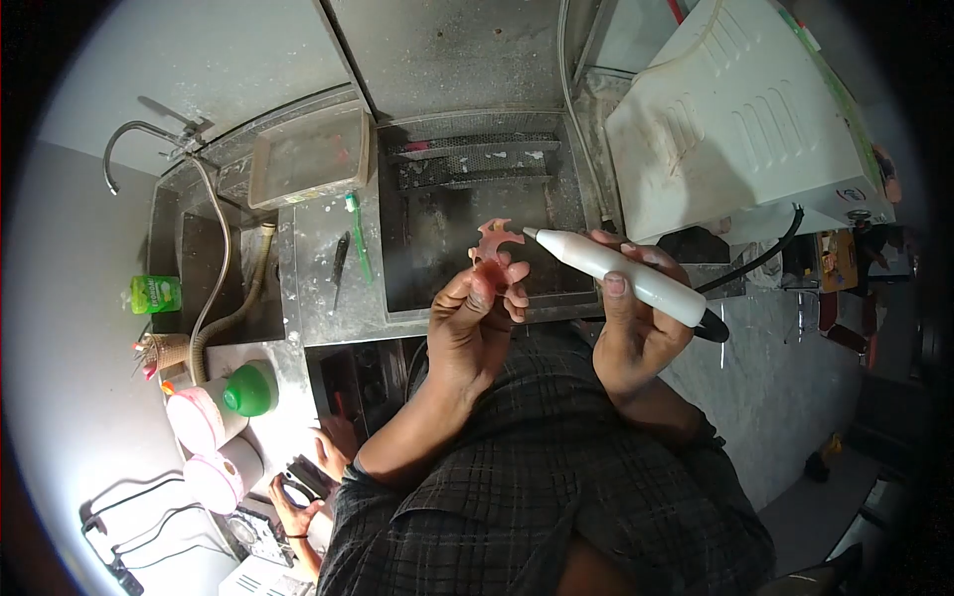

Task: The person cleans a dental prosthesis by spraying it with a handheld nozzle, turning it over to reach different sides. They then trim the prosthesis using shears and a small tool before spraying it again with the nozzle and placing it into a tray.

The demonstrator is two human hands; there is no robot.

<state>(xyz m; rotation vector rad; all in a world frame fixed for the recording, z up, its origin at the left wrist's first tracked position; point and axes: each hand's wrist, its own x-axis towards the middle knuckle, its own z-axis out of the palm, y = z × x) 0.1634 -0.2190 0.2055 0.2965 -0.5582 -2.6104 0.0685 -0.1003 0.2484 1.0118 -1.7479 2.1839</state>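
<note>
The left hand [475, 318] pinches a small, jagged pink piece [495, 241] in its fingers, above a sunken metal basin [437, 273]. The right hand [636, 333] has its fingers wrapped around a white pen-shaped tool [616, 275], whose tip is just beside the piece. A shallow tray [311, 154] holds something reddish.

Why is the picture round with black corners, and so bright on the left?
Head view: a fisheye lens curves the edges and darkens the corners; glare whitens the surface at left; the left hand with the pink piece and right hand with the tool look sharp.
</note>
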